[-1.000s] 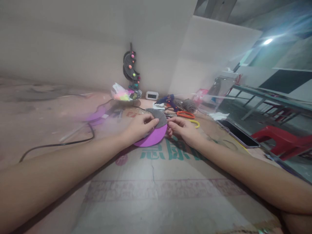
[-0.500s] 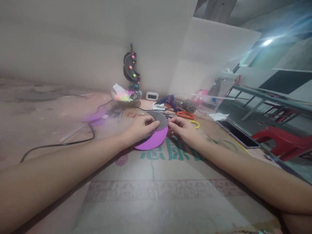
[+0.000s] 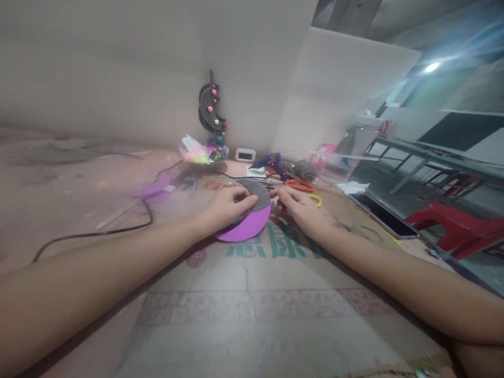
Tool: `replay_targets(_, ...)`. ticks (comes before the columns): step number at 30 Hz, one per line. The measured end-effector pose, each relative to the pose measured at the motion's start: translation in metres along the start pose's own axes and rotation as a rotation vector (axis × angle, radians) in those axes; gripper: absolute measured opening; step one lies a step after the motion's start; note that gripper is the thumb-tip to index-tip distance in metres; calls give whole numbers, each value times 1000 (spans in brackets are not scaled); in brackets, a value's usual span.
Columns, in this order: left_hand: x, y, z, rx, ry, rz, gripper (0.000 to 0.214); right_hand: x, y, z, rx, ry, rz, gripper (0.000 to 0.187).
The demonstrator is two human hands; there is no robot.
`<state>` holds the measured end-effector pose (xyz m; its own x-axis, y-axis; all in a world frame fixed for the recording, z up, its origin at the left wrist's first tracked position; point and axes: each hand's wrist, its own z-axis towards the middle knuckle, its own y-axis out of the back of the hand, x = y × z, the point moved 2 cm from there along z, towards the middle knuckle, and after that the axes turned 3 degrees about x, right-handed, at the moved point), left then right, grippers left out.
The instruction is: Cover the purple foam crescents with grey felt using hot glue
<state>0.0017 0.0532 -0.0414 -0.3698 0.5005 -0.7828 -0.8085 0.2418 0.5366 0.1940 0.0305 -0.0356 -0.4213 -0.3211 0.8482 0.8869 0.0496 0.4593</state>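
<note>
Pinching the disc (image 3: pixel 252 227) at its left rim, the left hand (image 3: pixel 225 208) presses its thumb on the grey layer (image 3: pixel 258 189) that covers the disc's far half, with the fingers curled below. The right hand (image 3: pixel 301 209) lies just beside the disc's right edge, fingers stretched toward it; whether they nip anything cannot be told. The disc rests on cardboard (image 3: pixel 252 299) between both hands. It looks like thin foam: light, bendy and easy to crease, so a rim hold with support underneath likely suits it. The grey layer seems soft and may slide under pressure. Scissors (image 3: pixel 299 185) and a yellow ring (image 3: pixel 315 198) lie just past the right hand, with a glue gun (image 3: pixel 271 161) farther back.
</note>
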Motion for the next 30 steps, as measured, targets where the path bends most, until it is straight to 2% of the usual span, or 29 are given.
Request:
replay_targets(4, -1, 0, 0, 17, -20, 21, 34, 1, -2, 0, 55, 78, -89, 31)
replay_targets(7, -2, 0, -1, 39, -38, 19, 35, 1, -5, -1, 108, 48, -98, 27)
replay_targets(14, -1, -3, 0, 129, -38, 43, 39, 2, -5, -3, 107, -3, -9, 27)
replay_targets(23, 1, -3, 0, 137, -52, 107, 34, 4, -5, -3, 104, 18, -63, 26)
replay_targets(30, -2, -2, 0, 156, -45, -30, 39, 1, -6, -3, 118, -11, 37, 29)
